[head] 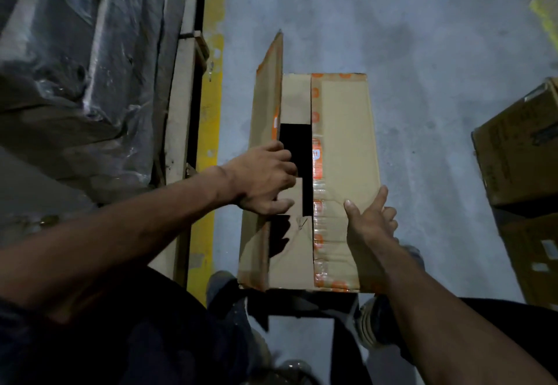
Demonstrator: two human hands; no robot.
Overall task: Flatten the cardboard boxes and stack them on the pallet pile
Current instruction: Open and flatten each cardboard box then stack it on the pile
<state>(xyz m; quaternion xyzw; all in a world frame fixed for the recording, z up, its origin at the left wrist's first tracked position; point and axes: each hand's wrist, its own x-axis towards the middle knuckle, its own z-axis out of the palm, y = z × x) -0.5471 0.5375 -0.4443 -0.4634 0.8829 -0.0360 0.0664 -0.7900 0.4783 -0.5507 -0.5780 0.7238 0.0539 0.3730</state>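
Box [341, 173] stands on the concrete floor [437, 52] right in front of the person's feet, beside the yellow line [208, 131] and the pallet pile [90, 67] at left, which is covered in plastic wrap. Top is partly open: the left flap [267, 103] stands up, the right flap lies down with orange tape along its inner edge, dark gap between them. Left hand [262, 182] grips the raised flap near its middle, fingers curled over the edge into the gap. Right hand [370, 218] lies open on the right flap near the box's right edge, fingers straight, thumb spread. More boxes [519, 155] at far right, apart from this one. Likely handling: corrugated board, light if empty, contents can't be seen in the dark gap. Panels stiff along the flat, fold easily at creases. Creased, taped surface looks a bit slick, plain board grips fine. Flaps tear at the corners if yanked. Best holds: flap edges for opening, then opposite corners or side walls to collapse it; carry flat by the long edges.
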